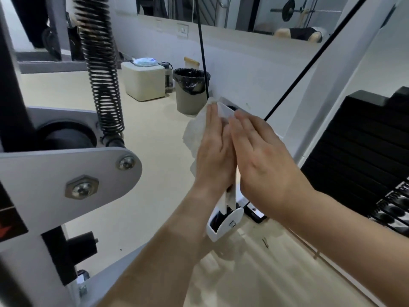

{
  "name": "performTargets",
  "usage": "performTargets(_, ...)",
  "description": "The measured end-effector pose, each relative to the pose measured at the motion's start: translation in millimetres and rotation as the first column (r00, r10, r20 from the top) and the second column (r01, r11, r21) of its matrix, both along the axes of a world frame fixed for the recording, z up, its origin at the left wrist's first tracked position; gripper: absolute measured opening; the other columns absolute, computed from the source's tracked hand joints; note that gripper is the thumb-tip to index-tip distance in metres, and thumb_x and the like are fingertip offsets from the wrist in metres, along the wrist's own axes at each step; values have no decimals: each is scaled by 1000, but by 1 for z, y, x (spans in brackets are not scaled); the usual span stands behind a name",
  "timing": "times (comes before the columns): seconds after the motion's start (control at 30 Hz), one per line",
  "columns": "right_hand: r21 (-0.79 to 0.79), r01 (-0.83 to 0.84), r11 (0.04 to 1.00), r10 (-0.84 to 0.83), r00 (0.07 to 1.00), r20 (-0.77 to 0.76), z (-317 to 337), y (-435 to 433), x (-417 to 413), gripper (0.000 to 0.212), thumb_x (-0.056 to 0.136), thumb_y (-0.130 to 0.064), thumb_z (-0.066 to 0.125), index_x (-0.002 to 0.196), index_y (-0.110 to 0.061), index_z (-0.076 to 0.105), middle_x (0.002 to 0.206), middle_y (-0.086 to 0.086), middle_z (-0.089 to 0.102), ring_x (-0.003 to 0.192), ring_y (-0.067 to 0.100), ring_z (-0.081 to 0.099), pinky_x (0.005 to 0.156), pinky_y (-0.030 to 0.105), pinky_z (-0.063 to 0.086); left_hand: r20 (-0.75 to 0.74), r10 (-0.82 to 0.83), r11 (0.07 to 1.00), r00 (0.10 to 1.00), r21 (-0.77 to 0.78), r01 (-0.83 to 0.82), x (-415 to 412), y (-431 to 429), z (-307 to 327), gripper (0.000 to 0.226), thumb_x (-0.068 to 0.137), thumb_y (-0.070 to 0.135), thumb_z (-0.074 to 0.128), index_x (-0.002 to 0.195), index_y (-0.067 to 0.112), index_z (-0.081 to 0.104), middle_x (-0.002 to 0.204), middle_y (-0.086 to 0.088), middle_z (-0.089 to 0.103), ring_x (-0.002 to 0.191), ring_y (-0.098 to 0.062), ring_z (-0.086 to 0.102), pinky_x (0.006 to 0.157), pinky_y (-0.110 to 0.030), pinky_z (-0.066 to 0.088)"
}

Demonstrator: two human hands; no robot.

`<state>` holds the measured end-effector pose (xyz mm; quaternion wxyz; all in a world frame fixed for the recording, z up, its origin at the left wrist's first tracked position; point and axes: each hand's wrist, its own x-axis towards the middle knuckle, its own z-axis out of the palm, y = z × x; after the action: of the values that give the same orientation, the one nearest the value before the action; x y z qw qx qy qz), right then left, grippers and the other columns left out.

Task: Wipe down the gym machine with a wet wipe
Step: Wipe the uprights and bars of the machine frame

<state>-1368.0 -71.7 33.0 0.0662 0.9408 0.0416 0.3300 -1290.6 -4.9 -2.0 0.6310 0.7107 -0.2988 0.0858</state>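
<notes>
**Mid-wipe on the pulley bracket, wipe under the left palm**

The wet wipe (194, 135) lies against the left face of the white pulley bracket (224, 221), a narrow housing of the gym machine that slopes up and away from the camera. The wipe's loose edge bulges out to the left, past the fingers. The left hand (214, 151) presses it there with straight fingers laid flat, curled round nothing, the fingertips pointing toward the bracket's upper end. The right hand (262, 156) is just as flat and unclenched, and it holds nothing. Its palm faces the bracket's opposite side, but the hand itself hides whether it touches the metal. Both forearms rise from the bottom of the view and converge, so the bracket sits between the two palms.

The step in hand looks like the wiping of this bracket's side. The next move probably calls for sliding the left palm along the housing under even pressure while the right hand steadies it. After that the wipe would need shifting to reach the lower end by the bolt, which it does not cover, and the right face. Fingers should stay out of the open slot at the bottom.

A black cable (309, 63) runs from near the bracket's top toward the upper right, and a second cable (202, 52) rises almost straight up. The weight stack (358, 140) stands to the right, a coil spring (104, 80) to the left. A lined bin (190, 91) stands on the floor beyond.
</notes>
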Motion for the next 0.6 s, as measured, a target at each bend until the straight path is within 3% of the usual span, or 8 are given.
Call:
performTargets(0.07, 24, -2, 1000, 2, 1000, 2, 1, 3, 4, 60, 86, -7, 16, 130, 23, 42, 128, 40, 51, 121, 55, 48, 94, 60, 47, 95, 57, 995, 994, 81, -65, 9, -5, -6, 56, 103, 32, 48, 142, 45, 10, 162, -1, 19, 146, -15, 26, 114, -42, 33)
performTargets(0.17, 49, 4, 999, -5, 1000, 30, -1, 5, 0, 54, 87, -2, 22, 128, 25, 44, 126, 41, 52, 119, 55, 51, 99, 60, 46, 305, 138, 939, 942, 261, -222, -6, -8, -19, 68, 102, 33, 48, 156, 22, 9, 164, 0, 4, 150, -10, -1, 120, -40, 19)
performTargets(0.27, -4, -21, 1000, 22, 999, 26, 2, -2, -10, 54, 87, -3, 25, 132, 21, 43, 131, 37, 52, 125, 49, 48, 108, 52, 40, 309, -44, 982, 950, 186, -15, -26, 3, -31, 67, 103, 26, 46, 155, 22, 3, 161, 13, 3, 149, -5, -3, 121, -41, 20)
performTargets(0.37, 38, -50, 998, 50, 998, -25, 6, -4, -12, 57, 88, -6, 20, 135, 16, 45, 139, 32, 48, 132, 44, 44, 110, 50, 38, 293, -68, 983, 954, 181, 15, -22, 11, -31, 62, 106, 25, 39, 152, 29, -2, 163, 13, 3, 148, 1, -4, 122, -39, 15)
performTargets(0.43, -36, 3, 999, -4, 999, -48, 4, -1, -8, 63, 87, -3, 7, 133, 20, 44, 136, 38, 46, 129, 50, 45, 103, 56, 44, 120, -61, 996, 991, 66, 54, -3, 2, -28, 62, 106, 33, 39, 153, 36, -1, 163, 10, 6, 149, -1, 3, 122, -37, 14)
performTargets(0.5, -69, 32, 997, -39, 993, -108, 2, 1, -5, 67, 86, -6, 3, 135, 21, 39, 138, 42, 41, 131, 54, 40, 100, 60, 44, -123, -76, 991, 989, -120, 61, 21, -5, -23, 57, 101, 49, 37, 151, 42, 11, 160, 6, 25, 146, -10, 25, 119, -43, 24)
performTargets(0.6, -118, 54, 992, -71, 988, -141, 0, 0, -3, 66, 84, -11, 11, 137, 20, 36, 140, 42, 38, 134, 54, 36, 102, 60, 42, -317, -62, 978, 946, -206, -5, 40, -11, -25, 59, 90, 63, 31, 135, 26, 41, 127, 2, 59, 118, -15, 57, 105, -49, 42)
